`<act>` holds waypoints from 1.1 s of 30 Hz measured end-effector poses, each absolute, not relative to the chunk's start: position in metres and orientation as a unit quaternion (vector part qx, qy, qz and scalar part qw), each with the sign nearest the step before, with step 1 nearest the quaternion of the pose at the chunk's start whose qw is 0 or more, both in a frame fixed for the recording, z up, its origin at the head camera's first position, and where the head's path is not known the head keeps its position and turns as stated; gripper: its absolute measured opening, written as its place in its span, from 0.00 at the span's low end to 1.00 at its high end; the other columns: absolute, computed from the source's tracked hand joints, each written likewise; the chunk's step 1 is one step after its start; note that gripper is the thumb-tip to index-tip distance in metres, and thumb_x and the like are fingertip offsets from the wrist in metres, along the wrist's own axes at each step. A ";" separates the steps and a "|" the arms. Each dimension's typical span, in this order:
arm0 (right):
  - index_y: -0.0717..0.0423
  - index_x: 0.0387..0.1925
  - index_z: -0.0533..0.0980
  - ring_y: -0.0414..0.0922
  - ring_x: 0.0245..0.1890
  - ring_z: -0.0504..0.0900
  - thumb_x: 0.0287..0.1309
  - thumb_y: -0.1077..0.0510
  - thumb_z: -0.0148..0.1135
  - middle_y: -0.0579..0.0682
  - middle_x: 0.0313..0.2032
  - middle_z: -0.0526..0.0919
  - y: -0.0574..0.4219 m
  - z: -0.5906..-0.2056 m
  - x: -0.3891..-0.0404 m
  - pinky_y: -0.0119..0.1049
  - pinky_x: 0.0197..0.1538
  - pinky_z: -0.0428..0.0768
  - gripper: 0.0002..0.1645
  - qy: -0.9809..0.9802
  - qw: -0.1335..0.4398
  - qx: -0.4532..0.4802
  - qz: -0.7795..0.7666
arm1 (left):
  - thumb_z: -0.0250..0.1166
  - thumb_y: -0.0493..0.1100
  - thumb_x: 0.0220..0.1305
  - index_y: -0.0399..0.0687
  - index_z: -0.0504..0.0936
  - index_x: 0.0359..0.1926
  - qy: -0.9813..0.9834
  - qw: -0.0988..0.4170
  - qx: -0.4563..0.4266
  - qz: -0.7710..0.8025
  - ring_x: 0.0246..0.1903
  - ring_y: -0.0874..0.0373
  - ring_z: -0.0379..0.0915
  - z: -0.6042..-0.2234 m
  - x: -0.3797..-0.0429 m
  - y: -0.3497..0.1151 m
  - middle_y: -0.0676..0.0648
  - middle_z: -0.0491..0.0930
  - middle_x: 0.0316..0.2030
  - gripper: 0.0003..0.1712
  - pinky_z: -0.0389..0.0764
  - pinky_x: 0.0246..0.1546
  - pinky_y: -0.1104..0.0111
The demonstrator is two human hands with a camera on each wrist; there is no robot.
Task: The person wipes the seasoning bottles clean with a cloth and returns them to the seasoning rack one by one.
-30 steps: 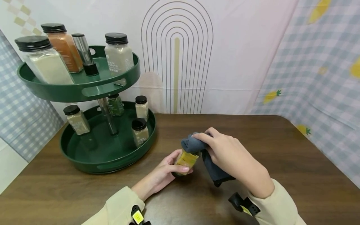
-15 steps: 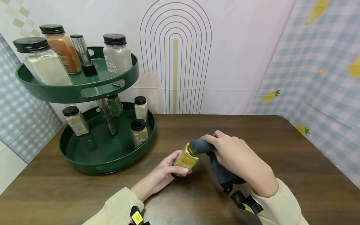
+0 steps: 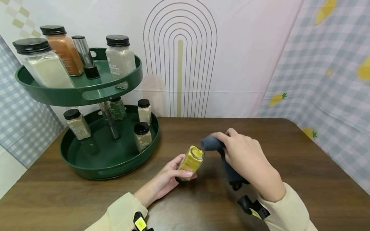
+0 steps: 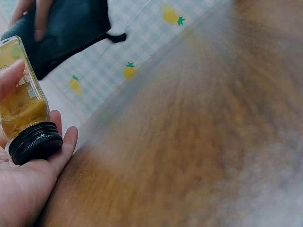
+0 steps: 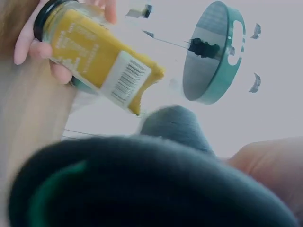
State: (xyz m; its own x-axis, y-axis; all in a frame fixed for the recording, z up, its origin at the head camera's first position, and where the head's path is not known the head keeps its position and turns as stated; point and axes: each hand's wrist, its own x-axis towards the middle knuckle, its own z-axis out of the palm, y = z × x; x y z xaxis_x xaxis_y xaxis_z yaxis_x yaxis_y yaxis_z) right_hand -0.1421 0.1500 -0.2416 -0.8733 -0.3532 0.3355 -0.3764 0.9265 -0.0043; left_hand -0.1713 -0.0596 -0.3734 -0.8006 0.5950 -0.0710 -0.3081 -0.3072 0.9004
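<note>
My left hand [image 3: 166, 178] grips a small square spice jar [image 3: 191, 162] of yellow powder. The jar is tilted upside down, its glass base toward the right. In the left wrist view its black screw lid [image 4: 36, 143] rests against the palm, and the powder lies toward the lid. My right hand [image 3: 245, 157] pinches a dark blue-grey cloth [image 3: 212, 143], bunched at the top with the rest hanging down. A small gap separates cloth and jar base. A barcode label [image 5: 125, 78] shows on the jar in the right wrist view.
A green two-tier turntable rack [image 3: 110, 173] stands at the left of the wooden table [image 3: 289, 154]. Large jars and a silver-black cylinder [image 3: 85, 56] occupy its upper tier; several small jars sit on the lower. Behind hangs a patterned fabric backdrop [image 3: 237, 57].
The cloth has come off the jar's base and moved to the right with the right hand, baring the base. The left hand has kept its grip, nearly still.
</note>
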 end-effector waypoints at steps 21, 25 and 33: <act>0.43 0.49 0.77 0.46 0.30 0.80 0.49 0.68 0.62 0.48 0.39 0.79 0.132 -0.255 -0.145 0.37 0.19 0.72 0.26 -0.946 0.197 0.252 0.051 | 0.62 0.32 0.52 0.50 0.66 0.59 0.522 0.280 0.144 0.793 0.51 0.55 0.70 -0.375 -0.171 -0.060 0.49 0.71 0.52 0.32 0.71 0.57 0.58; 0.43 0.49 0.77 0.46 0.28 0.79 0.48 0.69 0.62 0.48 0.37 0.78 0.133 -0.254 -0.146 0.37 0.19 0.72 0.26 -0.951 0.187 0.244 0.041 | 0.63 0.31 0.51 0.50 0.66 0.59 0.528 0.283 0.145 0.788 0.51 0.56 0.71 -0.375 -0.170 -0.061 0.49 0.71 0.52 0.33 0.71 0.57 0.59; 0.43 0.45 0.79 0.45 0.23 0.76 0.45 0.68 0.65 0.48 0.30 0.76 0.136 -0.254 -0.147 0.36 0.16 0.69 0.24 -0.955 0.194 0.224 0.013 | 0.62 0.31 0.51 0.50 0.65 0.59 0.527 0.284 0.146 0.788 0.52 0.56 0.70 -0.375 -0.171 -0.061 0.49 0.72 0.52 0.33 0.71 0.58 0.59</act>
